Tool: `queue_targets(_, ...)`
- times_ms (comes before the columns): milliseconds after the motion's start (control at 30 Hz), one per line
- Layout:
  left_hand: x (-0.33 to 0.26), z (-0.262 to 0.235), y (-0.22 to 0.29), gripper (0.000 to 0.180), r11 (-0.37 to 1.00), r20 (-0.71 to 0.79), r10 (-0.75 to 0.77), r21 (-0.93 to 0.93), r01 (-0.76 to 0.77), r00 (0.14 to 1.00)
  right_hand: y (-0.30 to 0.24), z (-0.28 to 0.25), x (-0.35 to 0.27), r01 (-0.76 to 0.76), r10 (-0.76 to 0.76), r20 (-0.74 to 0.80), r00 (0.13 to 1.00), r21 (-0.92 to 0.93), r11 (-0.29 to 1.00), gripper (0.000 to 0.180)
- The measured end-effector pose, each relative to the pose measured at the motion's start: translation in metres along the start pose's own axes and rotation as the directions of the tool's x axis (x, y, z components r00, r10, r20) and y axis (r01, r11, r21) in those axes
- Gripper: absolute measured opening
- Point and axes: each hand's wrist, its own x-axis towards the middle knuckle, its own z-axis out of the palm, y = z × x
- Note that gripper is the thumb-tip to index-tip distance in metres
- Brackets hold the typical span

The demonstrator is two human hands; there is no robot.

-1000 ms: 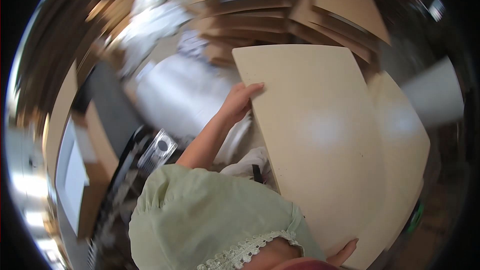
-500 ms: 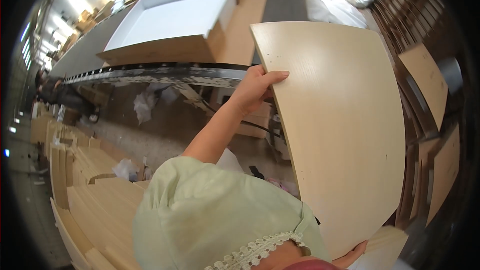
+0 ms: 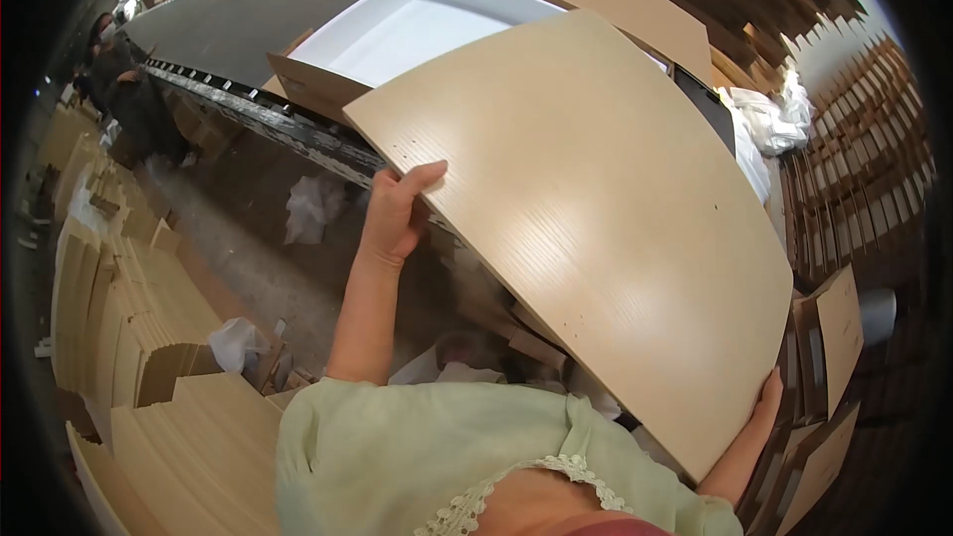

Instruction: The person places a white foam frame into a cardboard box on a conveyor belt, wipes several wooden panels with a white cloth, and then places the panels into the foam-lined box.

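A large pale wood-grain panel (image 3: 596, 218) with small drilled holes is held up in front of me, tilted across the view. My left hand (image 3: 399, 210) grips its left edge, thumb on the face and fingers curled beneath. At the panel's lower right edge is my right hand (image 3: 762, 409), its fingers partly hidden by the board. Just beyond the panel, an open carton with a white foam lining (image 3: 427, 25) rests on the conveyor; the panel covers part of it.
A dark conveyor belt (image 3: 268, 5) runs off to the far left, where a person (image 3: 129, 89) stands. Stacked pale boards (image 3: 189, 437) fill the lower left. On the right are racked brown panels (image 3: 844, 159) and white plastic wrapping (image 3: 769, 119). More plastic (image 3: 313, 208) lies under the conveyor.
The panel has swung from near upright at the right to a slant over the conveyor side, its upper end moving left. My left hand moved left and down with it; the right hand came further into view.
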Motion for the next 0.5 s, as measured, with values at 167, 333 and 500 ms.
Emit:
queue_targets(167,0.034,-0.053,0.044,0.021,0.990,-0.131,0.134,-0.017,-0.138,0.982,-0.114,0.118,0.062,0.126,-0.117,0.133,0.984,-0.062,0.990,0.060)
queue_targets(333,0.078,-0.098,0.079,0.028,0.981,-0.217,0.182,-0.023,-0.192,0.959,-0.201,0.242,0.107,0.261,-0.226,0.282,0.932,-0.090,0.961,0.061)
queue_targets(500,0.173,-0.151,0.098,0.031,0.983,-0.184,0.122,-0.111,-0.144,0.975,-0.270,0.317,0.126,0.286,-0.242,0.238,0.941,-0.175,0.942,0.061)
